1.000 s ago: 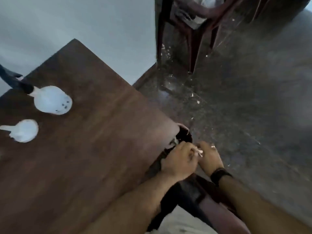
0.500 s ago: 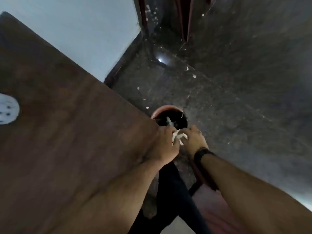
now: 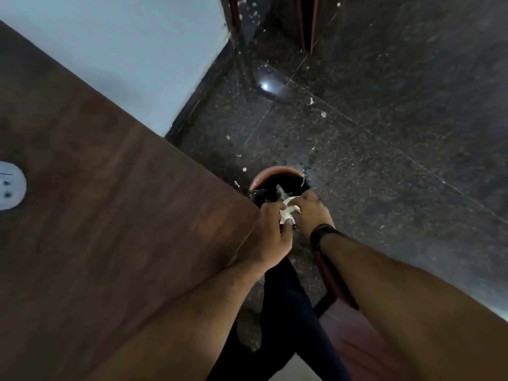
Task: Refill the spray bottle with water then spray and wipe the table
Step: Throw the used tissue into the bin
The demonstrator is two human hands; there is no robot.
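Hands meet over bin (image 3: 276, 174), just off table (image 3: 110, 215) corner. Left hand (image 3: 270, 235) and right hand (image 3: 310, 213) both pinch white scrap (image 3: 288, 211), fingers curled narrow, probably held there so the bits fall into the bin. Bin contents dark, unreadable. Spray bottle not in view; white disc (image 3: 12, 188) cut off at frame edge, well left of bin.

Two bare forearms without sleeves, a black band (image 3: 322, 234) round the right wrist, dark navy trousers (image 3: 286, 320) on the legs below
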